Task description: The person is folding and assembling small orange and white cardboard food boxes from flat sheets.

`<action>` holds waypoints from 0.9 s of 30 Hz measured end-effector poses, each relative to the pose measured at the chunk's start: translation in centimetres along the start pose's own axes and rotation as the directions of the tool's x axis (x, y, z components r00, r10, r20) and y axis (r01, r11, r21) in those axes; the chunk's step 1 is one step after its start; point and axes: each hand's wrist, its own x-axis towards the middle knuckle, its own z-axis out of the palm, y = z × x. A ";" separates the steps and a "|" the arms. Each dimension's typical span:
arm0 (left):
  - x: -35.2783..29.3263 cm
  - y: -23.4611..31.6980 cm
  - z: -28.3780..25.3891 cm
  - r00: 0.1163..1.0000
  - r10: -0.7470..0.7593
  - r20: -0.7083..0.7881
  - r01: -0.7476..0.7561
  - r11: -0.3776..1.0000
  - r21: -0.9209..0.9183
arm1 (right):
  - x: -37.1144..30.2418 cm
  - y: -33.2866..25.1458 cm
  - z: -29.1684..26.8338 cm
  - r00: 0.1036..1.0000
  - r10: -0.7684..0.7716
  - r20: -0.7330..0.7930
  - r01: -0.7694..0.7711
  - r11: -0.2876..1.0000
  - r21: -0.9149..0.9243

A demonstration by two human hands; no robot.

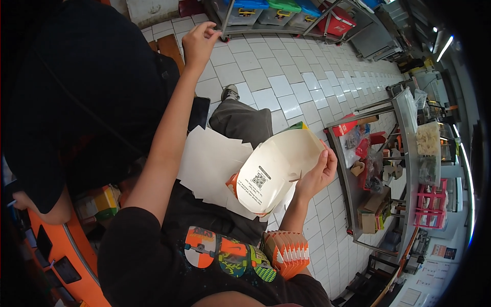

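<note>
My right hand [320, 171] grips the rim of a paper food box [279, 166], white inside with a printed square code and orange-green outside. The box tilts open over my lap. Beneath it a fanned stack of flat white carton blanks [209, 163] lies across my legs. Far forward and to the left, my left hand [199, 43] is raised at arm's length above the tiled floor, fingers curled in toward the thumb; whatever they may pinch is too small to make out. Beside my right forearm sits a nested row of orange and brown folded boxes [286, 253].
A dark phone [198, 112] lies beyond the blanks. Close on my left is a person in black [87, 92], near an orange counter [76, 271] with phones. A metal rack [353, 204] with bags and cartons stands right; lidded plastic bins [279, 13] sit on a far shelf.
</note>
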 end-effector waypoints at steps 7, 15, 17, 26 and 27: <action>-0.2 -2.6 1.3 0.962 0.252 -0.107 -0.248 0.967 0.053 | -0.1 0.1 0.3 1.000 -0.006 0.012 0.006 1.000 0.000; -0.3 -2.8 0.7 0.946 0.286 -0.153 -0.288 0.957 0.009 | 0.0 0.1 0.6 1.000 0.004 0.028 -0.004 1.000 0.004; -0.2 -2.1 0.1 0.952 0.260 -0.159 -0.265 0.964 -0.007 | 0.0 0.1 0.6 0.999 0.004 0.032 -0.004 1.000 -0.006; -5.6 2.2 -2.8 0.928 -0.046 0.369 0.248 0.817 -0.521 | 0.4 0.4 0.6 0.999 -0.011 -0.034 0.012 1.000 0.021; -7.2 3.4 -3.2 0.846 0.023 0.533 0.313 0.787 -0.531 | 0.7 0.3 0.4 0.994 0.013 -0.105 -0.006 0.997 0.072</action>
